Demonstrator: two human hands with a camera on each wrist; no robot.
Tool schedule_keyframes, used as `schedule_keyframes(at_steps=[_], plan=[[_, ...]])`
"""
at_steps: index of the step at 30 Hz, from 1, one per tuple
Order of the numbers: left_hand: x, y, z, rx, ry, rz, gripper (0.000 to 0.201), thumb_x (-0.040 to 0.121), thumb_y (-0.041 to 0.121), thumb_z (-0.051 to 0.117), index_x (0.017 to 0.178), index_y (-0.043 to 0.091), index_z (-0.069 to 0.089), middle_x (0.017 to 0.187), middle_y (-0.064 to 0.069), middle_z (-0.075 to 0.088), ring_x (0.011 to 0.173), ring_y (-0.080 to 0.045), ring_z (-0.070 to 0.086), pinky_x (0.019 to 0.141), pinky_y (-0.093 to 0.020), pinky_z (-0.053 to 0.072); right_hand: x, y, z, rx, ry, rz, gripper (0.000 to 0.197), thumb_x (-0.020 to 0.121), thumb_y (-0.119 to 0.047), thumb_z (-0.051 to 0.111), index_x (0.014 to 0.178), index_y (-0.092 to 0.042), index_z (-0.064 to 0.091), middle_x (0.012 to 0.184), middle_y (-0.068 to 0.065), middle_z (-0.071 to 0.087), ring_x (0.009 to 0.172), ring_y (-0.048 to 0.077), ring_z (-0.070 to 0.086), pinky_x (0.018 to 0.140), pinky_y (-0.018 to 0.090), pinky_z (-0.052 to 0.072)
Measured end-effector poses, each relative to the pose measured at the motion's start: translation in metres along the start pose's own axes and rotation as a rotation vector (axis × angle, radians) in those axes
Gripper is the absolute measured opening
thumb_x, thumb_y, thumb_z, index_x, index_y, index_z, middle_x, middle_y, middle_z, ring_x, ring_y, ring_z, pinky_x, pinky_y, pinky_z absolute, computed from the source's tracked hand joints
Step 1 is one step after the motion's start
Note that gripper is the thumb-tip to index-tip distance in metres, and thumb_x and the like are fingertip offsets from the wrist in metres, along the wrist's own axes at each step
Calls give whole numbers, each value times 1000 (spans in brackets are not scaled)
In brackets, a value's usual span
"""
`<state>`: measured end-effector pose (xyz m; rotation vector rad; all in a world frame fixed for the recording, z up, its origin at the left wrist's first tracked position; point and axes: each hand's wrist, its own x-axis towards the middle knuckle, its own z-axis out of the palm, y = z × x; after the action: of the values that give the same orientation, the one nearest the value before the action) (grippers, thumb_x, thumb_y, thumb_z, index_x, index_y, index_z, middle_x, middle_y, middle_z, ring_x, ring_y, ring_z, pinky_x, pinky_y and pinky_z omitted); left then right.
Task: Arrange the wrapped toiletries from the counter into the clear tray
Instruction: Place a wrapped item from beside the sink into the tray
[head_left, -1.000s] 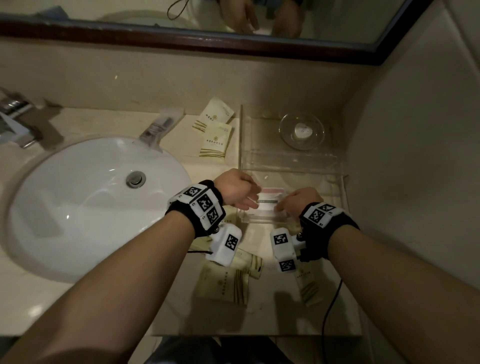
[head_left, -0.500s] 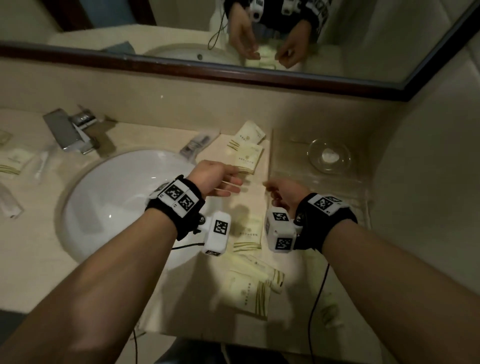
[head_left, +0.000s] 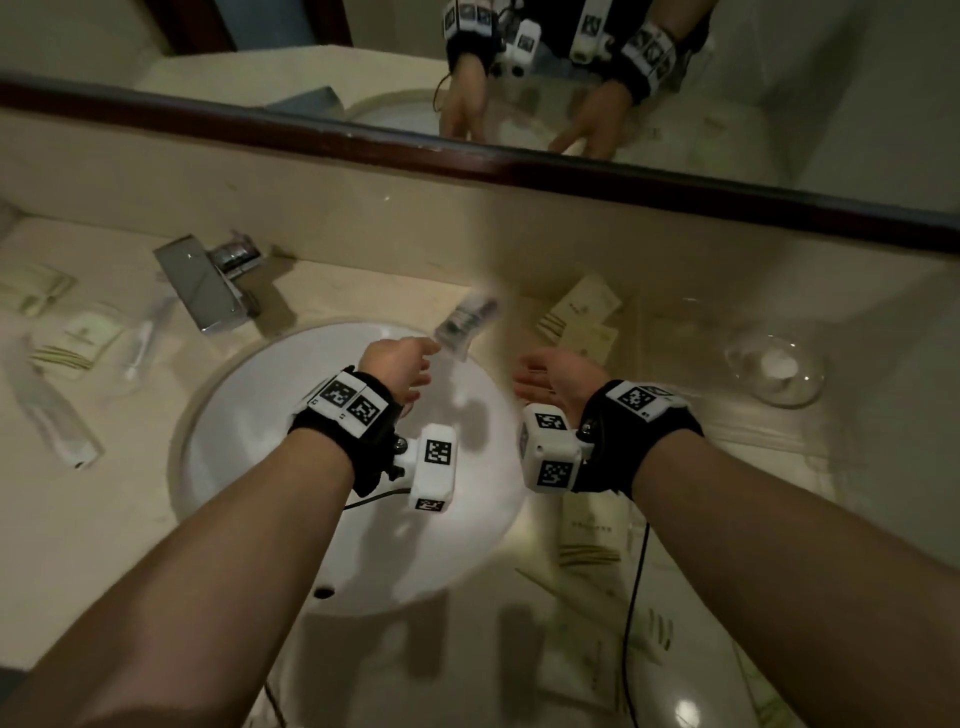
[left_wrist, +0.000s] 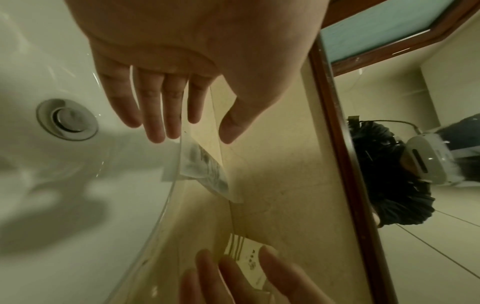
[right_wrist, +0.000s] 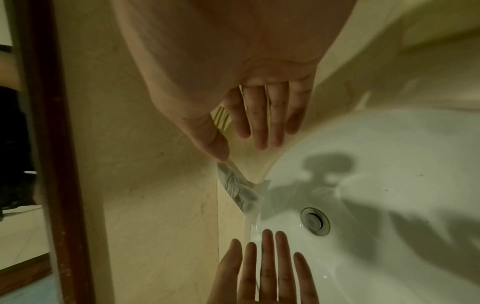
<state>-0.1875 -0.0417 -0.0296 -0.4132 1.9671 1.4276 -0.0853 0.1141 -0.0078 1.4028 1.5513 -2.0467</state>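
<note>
So both hands empty, fingers spread: left hand (head_left: 397, 364) over sink (head_left: 260, 415), just short of clear-wrapped packet (head_left: 467, 325) on counter rim. Right hand (head_left: 558, 379) beside it. Clear tray (head_left: 675, 332) far right.

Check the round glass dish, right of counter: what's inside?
One white round piece lies in the glass dish; nothing else shows inside. Too blurred to tell what it is or whether it is wrapped.
</note>
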Motion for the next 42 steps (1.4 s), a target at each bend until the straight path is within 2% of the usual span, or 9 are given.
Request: schedule_keyframes(at_steps=[3, 10, 13, 17, 22, 26, 33, 38, 42], plan=[[22, 0, -2, 17, -25, -10, 34, 88, 23, 67, 117, 6, 63, 108, -8, 67, 100, -24, 67, 80, -36, 52, 15, -6, 16, -10, -5, 37, 13, 96, -20, 55, 86, -13, 60, 97, 7, 57, 89, 23, 53, 79, 32, 45], [55, 5, 7, 85, -143, -66, 21, 86, 22, 69, 103, 9, 65, 96, -8, 66, 89, -23, 64, 77, -36, 48, 39, -15, 39, -8, 0, 40, 11, 95, -24, 57, 87, -19, 61, 131, 20, 61, 104, 32, 61, 75, 33, 47], [64, 3, 8, 91, -147, -70, 12, 82, 21, 72, 88, 14, 65, 96, -8, 70, 85, -21, 67, 74, -35, 49, 46, -17, 43, 0, -19, 43, 19, 100, -22, 48, 88, -17, 61, 116, 17, 64, 93, 25, 54, 77, 33, 45], [78, 3, 13, 102, -191, -82, 20, 84, 16, 73, 101, 10, 67, 89, -6, 74, 77, -17, 71, 68, -30, 49, 56, -16, 47, 32, -36, 43, 25, 104, -18, 40, 118, -9, 60, 116, 10, 58, 87, 23, 57, 77, 32, 46], [82, 3, 12, 136, -217, -42, 17, 86, 18, 72, 101, 10, 66, 87, -6, 76, 75, -15, 73, 60, -26, 52, 58, -15, 46, 63, 2, 92, 20, 101, -23, 49, 86, -17, 61, 113, 10, 62, 100, 26, 57, 78, 34, 47], [79, 3, 3, 165, -245, -29, 8, 86, 16, 71, 88, 9, 69, 84, -8, 78, 78, -18, 73, 67, -29, 52, 55, -15, 49, 96, -7, 92, 19, 100, -22, 50, 86, -16, 62, 112, 9, 63, 101, 26, 59, 77, 33, 47], [45, 3, -23, 179, -386, 1, 18, 87, 5, 62, 101, -5, 68, 70, -13, 72, 39, -10, 58, 39, -15, 37, 42, -8, 53, 124, -41, 12, 8, 95, -12, 57, 97, -7, 63, 89, 5, 67, 81, 18, 64, 68, 27, 50], [11, 0, -19, 306, -467, 97, 4, 86, 2, 67, 88, 5, 67, 57, -3, 69, 37, -5, 56, 45, -18, 39, 28, 6, 41, 78, -125, -1, 13, 96, -19, 58, 92, -10, 66, 88, 4, 68, 80, 17, 64, 75, 31, 52], [-10, -8, -3, 322, -472, 132, 5, 82, 10, 72, 79, 12, 69, 70, -5, 71, 51, -10, 63, 56, -22, 42, 6, 15, 15, 120, -91, -39, 12, 96, -13, 59, 89, -6, 65, 80, 6, 68, 71, 16, 66, 54, 25, 55]])
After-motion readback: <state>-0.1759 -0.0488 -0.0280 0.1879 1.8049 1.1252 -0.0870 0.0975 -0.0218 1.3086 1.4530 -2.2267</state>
